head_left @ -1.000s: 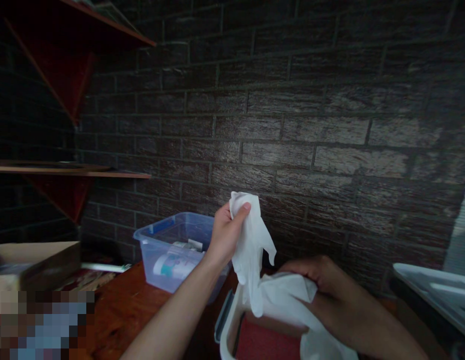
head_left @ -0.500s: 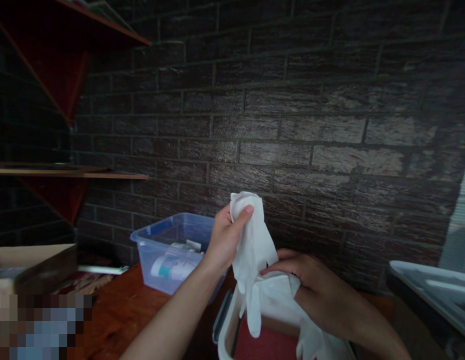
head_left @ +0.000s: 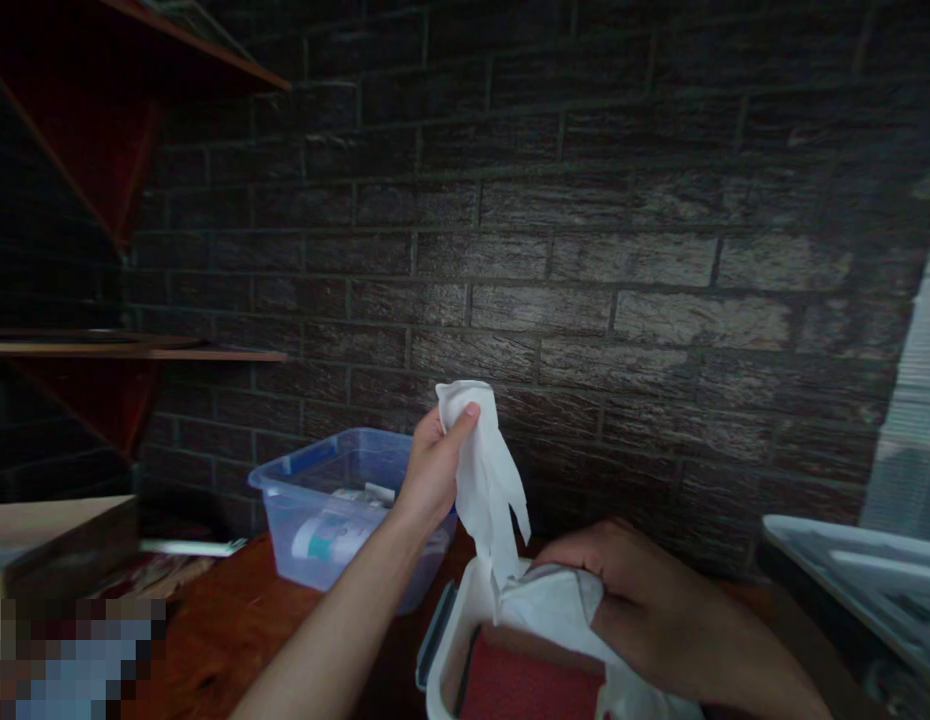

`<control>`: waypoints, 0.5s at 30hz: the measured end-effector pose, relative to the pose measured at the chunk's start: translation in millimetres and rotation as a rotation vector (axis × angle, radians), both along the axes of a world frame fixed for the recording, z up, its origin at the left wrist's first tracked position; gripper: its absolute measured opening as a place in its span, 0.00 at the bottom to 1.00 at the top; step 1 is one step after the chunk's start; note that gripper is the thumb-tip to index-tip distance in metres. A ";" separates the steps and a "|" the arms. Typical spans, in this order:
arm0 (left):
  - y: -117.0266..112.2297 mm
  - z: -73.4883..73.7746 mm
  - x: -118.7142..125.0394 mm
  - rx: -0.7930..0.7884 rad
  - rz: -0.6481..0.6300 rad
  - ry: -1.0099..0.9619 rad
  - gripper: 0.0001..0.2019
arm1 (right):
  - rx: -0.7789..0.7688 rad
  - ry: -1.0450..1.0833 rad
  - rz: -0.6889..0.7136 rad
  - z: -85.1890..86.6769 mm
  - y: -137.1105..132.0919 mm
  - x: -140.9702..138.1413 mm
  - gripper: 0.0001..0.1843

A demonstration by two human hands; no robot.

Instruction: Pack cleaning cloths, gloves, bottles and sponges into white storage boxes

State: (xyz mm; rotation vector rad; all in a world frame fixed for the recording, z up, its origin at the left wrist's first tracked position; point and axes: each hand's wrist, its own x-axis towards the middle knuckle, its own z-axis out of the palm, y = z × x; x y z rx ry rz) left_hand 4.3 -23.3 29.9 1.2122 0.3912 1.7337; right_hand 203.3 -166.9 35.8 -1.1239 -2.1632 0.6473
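Observation:
My left hand (head_left: 435, 465) pinches the cuff of a white glove (head_left: 481, 470) between thumb and fingers, and the glove's fingers dangle down. Lower and to the right, my right hand (head_left: 615, 580) grips a second white glove (head_left: 559, 597), which drapes over the far and right side of a white container (head_left: 437, 660). A red block-like thing (head_left: 532, 685) lies inside that container; its kind I cannot make out. The dangling glove's lower end hangs at the container's far left corner, close to the second glove.
A clear blue-tinted plastic bin (head_left: 315, 500) with a white bottle (head_left: 330, 540) inside stands on the wooden table (head_left: 217, 620). A cardboard box (head_left: 67, 535) sits at left, below wall shelves (head_left: 232, 355). At right is a dark-sided lid or tray (head_left: 847, 570). A brick wall (head_left: 510, 250) rises behind.
The glove in my left hand has moved left, away from my right hand, and its fingers have swung. My right hand keeps its hold on the other glove. The view has shifted slightly.

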 end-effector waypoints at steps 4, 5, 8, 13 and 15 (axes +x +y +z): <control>-6.3 -2.8 2.4 -0.085 -0.107 0.091 0.14 | 0.044 0.392 -0.017 4.9 4.1 -5.1 0.10; -9.0 -3.3 3.1 -0.109 -0.139 0.104 0.14 | 0.037 0.498 -0.045 4.9 7.4 -5.7 0.08; -17.4 -2.4 3.8 -0.155 -0.260 0.125 0.11 | 0.010 0.744 -0.151 2.2 20.4 -3.7 0.12; -27.0 2.9 4.3 -0.160 -0.606 0.123 0.09 | 0.082 0.800 -0.167 -3.8 32.6 1.8 0.15; -28.7 1.7 6.4 -0.230 -0.663 0.083 0.08 | 0.122 0.722 -0.061 -5.0 31.6 1.7 0.12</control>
